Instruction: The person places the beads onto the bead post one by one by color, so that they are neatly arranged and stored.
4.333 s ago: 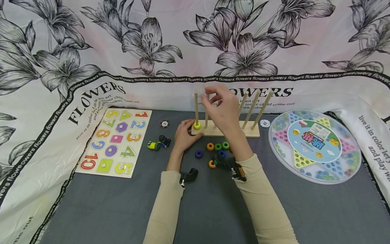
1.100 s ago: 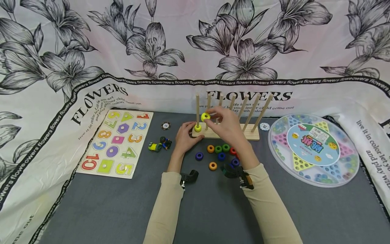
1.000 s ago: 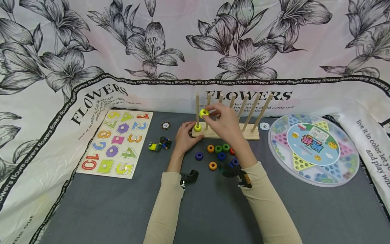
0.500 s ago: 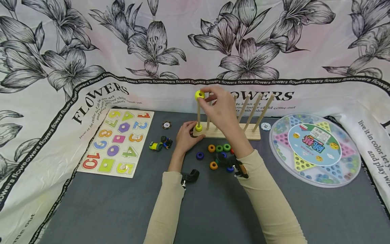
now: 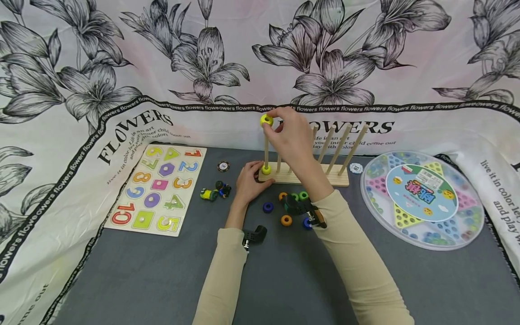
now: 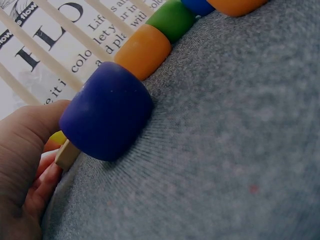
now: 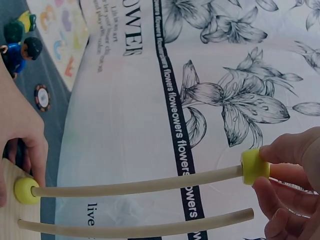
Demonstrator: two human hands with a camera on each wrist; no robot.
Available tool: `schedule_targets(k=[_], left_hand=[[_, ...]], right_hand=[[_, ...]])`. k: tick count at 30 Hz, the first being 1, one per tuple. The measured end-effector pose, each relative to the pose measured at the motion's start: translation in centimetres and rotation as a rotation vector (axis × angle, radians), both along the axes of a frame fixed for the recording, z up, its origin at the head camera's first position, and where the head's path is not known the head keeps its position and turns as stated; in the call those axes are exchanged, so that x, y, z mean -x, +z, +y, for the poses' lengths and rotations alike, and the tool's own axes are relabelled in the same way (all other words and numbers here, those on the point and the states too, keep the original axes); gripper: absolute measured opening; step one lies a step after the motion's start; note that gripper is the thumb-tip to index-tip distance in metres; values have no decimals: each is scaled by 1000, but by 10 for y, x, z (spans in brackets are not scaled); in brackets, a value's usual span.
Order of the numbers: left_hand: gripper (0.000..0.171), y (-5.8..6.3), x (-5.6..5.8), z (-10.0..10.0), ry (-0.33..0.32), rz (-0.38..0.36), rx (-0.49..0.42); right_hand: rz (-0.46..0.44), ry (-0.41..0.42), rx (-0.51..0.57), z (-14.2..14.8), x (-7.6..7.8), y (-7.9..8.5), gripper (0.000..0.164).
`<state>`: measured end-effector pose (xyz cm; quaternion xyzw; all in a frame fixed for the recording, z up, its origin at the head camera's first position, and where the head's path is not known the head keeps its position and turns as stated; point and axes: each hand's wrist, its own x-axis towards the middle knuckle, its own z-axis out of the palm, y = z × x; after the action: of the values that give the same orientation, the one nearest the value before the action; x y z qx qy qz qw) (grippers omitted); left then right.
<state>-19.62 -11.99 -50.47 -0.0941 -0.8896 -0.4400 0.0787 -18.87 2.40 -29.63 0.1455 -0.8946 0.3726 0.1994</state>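
Note:
My right hand pinches a yellow bead between thumb and fingers at the top of the leftmost peg. In the right wrist view, that yellow bead sits right at the peg's tip. A second yellow bead lies at the foot of the same peg. With thumb in front and fingers behind, my left hand grips the left end of the wooden peg stand. A blue bead looms close beside the left thumb in the left wrist view.
Orange, green and blue beads lie in front of the stand, partly hidden by the right wrist camera. A number puzzle board, toy figures and a chip lie left. A round game board lies right.
My right hand has brought the yellow bead up and left, from beside the leftmost peg to its top. The left hand has kept its grip on the stand.

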Motion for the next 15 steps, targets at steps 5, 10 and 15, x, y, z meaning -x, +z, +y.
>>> schedule_targets(k=[5,10,15], left_hand=[[65,1,0,0,8,2,-5],[66,1,-1,0,12,-9,-10],[65,1,-1,0,11,-13,-15]], right_hand=[[1,-5,-16,-2,1,0,24],[1,-8,-24,-3,1,0,24],[16,-2,-19,-2,1,0,25]])
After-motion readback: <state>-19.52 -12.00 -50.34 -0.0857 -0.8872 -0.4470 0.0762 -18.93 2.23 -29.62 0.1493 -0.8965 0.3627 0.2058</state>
